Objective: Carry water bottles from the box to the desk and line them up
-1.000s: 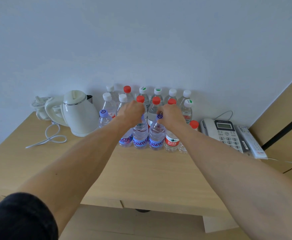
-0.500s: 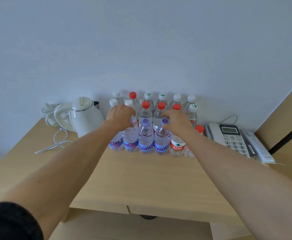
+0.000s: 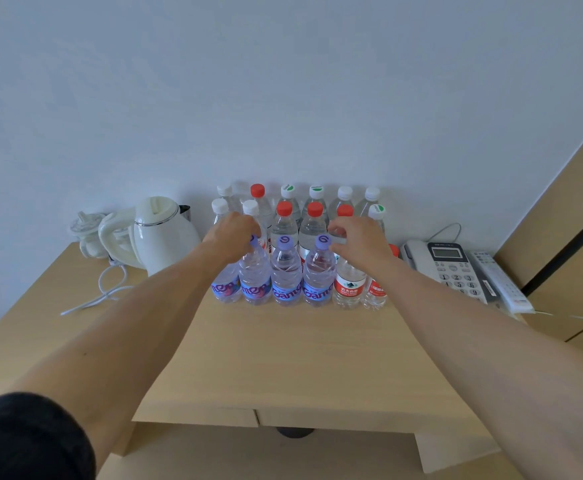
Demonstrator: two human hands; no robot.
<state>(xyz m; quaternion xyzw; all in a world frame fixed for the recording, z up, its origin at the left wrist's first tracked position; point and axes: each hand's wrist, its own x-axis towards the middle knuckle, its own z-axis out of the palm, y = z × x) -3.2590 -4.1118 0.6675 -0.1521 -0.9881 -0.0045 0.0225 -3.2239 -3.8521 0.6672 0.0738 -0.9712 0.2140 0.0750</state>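
The left hand has its fingers curled down over the purple cap of a clear plastic bottle with a blue-and-pink label, second from the left in the front row; the cap peeks out just under the knuckles. The right hand pinches at the top of a clear bottle with a red-and-white label, whose cap is hidden beneath the fingers, so the exact hold cannot be told. Between the two hands stand two free purple-capped bottles, touching their neighbours.

Compared with half a second ago, both hands sit at the same bottle tops, and the row looks unchanged; the view has only shifted slightly.

The bottles form three tight rows against the pale wall on the light wooden desk: purple caps and red labels in front, red and white caps behind. A cream electric kettle stands to the left, a grey desk telephone to the right.
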